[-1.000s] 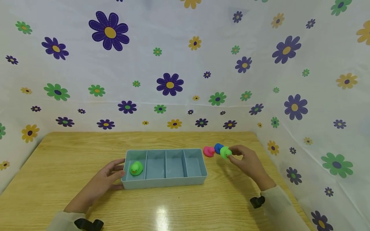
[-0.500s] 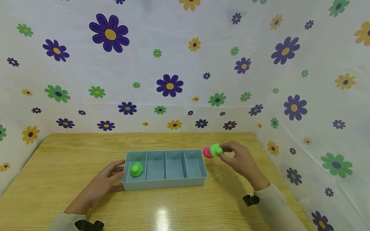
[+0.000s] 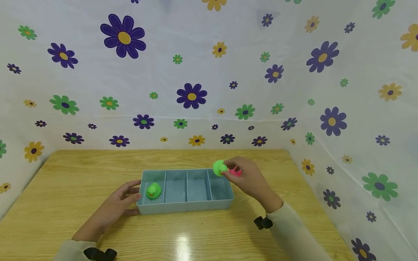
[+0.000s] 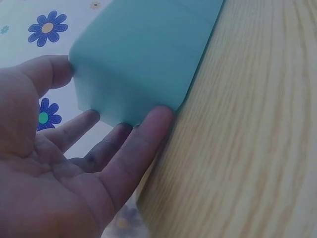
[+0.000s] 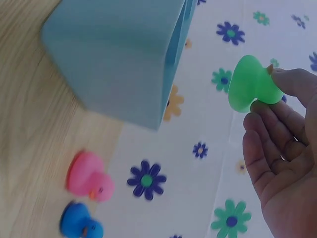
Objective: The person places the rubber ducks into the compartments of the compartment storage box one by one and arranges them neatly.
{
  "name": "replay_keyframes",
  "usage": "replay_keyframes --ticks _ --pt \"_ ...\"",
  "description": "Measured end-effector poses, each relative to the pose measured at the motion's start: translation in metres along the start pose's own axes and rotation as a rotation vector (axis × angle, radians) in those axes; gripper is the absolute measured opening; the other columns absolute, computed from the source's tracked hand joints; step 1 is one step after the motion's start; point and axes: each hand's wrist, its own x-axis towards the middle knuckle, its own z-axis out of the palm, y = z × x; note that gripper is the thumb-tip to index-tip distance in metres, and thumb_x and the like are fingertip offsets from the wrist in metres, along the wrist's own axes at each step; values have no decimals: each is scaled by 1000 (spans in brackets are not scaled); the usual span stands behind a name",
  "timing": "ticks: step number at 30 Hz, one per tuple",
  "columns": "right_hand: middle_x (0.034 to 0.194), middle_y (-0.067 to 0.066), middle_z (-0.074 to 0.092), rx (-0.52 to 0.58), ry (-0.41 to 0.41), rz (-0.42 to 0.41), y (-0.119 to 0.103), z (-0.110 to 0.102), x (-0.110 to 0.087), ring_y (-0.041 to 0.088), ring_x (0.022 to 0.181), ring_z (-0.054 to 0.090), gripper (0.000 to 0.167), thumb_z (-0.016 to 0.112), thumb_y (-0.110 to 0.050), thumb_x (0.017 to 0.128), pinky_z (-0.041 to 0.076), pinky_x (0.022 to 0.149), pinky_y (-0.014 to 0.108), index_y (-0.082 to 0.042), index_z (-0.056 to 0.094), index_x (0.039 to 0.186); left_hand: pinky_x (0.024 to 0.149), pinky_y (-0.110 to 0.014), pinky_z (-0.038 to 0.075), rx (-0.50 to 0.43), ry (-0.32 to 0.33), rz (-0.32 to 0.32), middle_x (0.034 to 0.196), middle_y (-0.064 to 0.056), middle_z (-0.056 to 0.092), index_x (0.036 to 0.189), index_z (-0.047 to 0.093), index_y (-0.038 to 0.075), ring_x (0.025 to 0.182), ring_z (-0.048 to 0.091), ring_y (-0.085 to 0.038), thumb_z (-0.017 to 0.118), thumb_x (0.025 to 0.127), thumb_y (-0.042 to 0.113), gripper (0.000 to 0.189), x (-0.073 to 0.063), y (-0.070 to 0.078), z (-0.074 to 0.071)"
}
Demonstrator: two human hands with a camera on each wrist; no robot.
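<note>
In the head view my left hand [image 3: 119, 201] rests its fingertips against the left end of the pale blue four-part box [image 3: 183, 207]. The left wrist view shows those fingers [image 4: 148, 134] spread, fairly straight, on the box's end wall [image 4: 129, 74]. My right hand [image 3: 249, 177] pinches a light green rubber duck [image 3: 219, 168] between thumb and fingers, held up over the back rim near the right-most compartment. A darker green rubber duck [image 3: 154, 190] sits in the left-most compartment. Beside the box's right end, partly covered by my right hand, is a pink rubber duck [image 3: 236, 172].
A blue rubber duck [image 5: 80, 221] stands next to the pink one in the right wrist view; my hand hides it in the head view. The wooden table [image 3: 163, 235] meets a white flowered cloth [image 3: 209, 72] at the back and sides.
My right hand has carried the light green duck leftward, from beside the blue duck, past the pink one, to the box's right part. My left hand has stayed at the box's left end.
</note>
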Motion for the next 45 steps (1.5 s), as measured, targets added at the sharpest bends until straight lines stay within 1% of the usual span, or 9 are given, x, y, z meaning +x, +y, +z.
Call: replay_keyframes --ticks 9,14,20,23,27,30,34,40,45 --pt "107 -5 71 10 -109 -59 -37 34 21 15 88 62 23 80 -23 93 56 73 30 -15 75 114 90 -48 62 3 -6 10 157 -31 32 163 23 10 136 46 -48 58 108 26 68 -2 -1 0" --pt "106 -5 70 27 -170 -75 -49 53 30 10 80 59 23 78 -24 95 53 64 22 -14 74 114 91 -48 62 -5 -8 10 157 -29 31 164 23 11 138 44 -48 59 108 27 68 0 -1 0" --pt "108 -2 72 22 -230 -50 -56 72 38 6 75 55 25 77 -25 96 49 61 20 -11 74 116 91 -48 62 -4 -9 10 157 -29 32 163 24 10 138 45 -47 60 107 28 69 -1 -1 0" --pt "110 -2 72 1 -272 -28 -58 80 41 10 75 56 28 76 -27 96 50 63 21 -12 74 119 91 -48 62 -7 -12 13 157 -29 32 163 24 10 137 45 -47 60 107 28 69 -1 0 -1" --pt "113 -4 72 -47 -325 -2 -57 92 45 14 90 65 29 75 -31 97 57 80 24 -14 74 121 91 -48 62 -18 -15 20 157 -29 32 163 24 10 137 45 -46 59 107 28 69 0 -1 -1" --pt "112 -4 72 -67 -356 9 -57 98 47 15 102 67 30 75 -31 97 57 91 27 -14 74 121 92 -48 62 -23 -12 15 157 -28 32 163 24 10 137 45 -45 60 107 29 69 0 -2 -2" --pt "112 -4 73 -83 -384 6 -57 103 49 14 102 67 30 76 -31 97 57 93 28 -13 74 121 91 -48 62 -24 -6 6 156 -28 32 163 24 10 137 46 -45 61 106 29 70 0 -2 -2" --pt "110 -3 73 -132 -408 -17 -52 112 52 14 102 68 27 76 -29 97 57 91 27 -12 74 118 91 -48 62 -36 -19 27 156 -29 31 163 24 9 138 44 -46 58 108 26 67 0 -2 -1" --pt "109 -4 73 -123 -450 7 -52 118 54 10 101 66 27 76 -29 97 56 93 26 -13 74 119 90 -48 62 -41 -21 32 155 -29 32 163 24 9 136 45 -45 58 108 25 67 0 -2 -2"
